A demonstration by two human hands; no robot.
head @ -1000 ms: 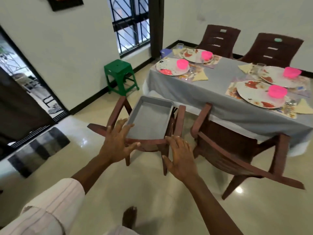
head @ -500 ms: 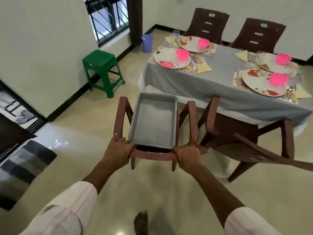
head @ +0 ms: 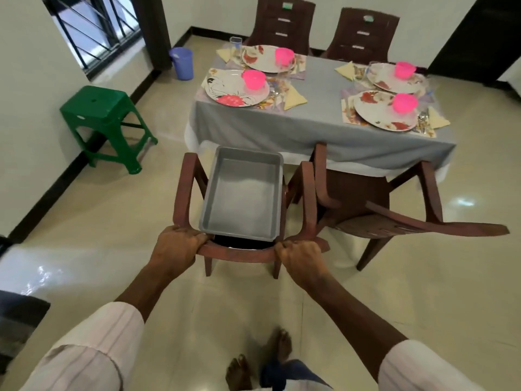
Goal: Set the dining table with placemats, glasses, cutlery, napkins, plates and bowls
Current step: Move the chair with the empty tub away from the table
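The left hand point(head: 177, 245) and the right hand point(head: 302, 256) both grasp the top rail of a brown chair point(head: 236, 255) (a grey tray point(head: 244, 196) lies on its seat). Beyond, the worktop point(head: 296, 131) carries four plates point(head: 225, 90) with pink bowls point(head: 254, 79).

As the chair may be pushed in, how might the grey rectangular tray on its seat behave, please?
The grey rectangular tray looks empty and thin-walled, so probably light and stiff. It lies loose on the brown plastic chair, so a jolt might slide it.
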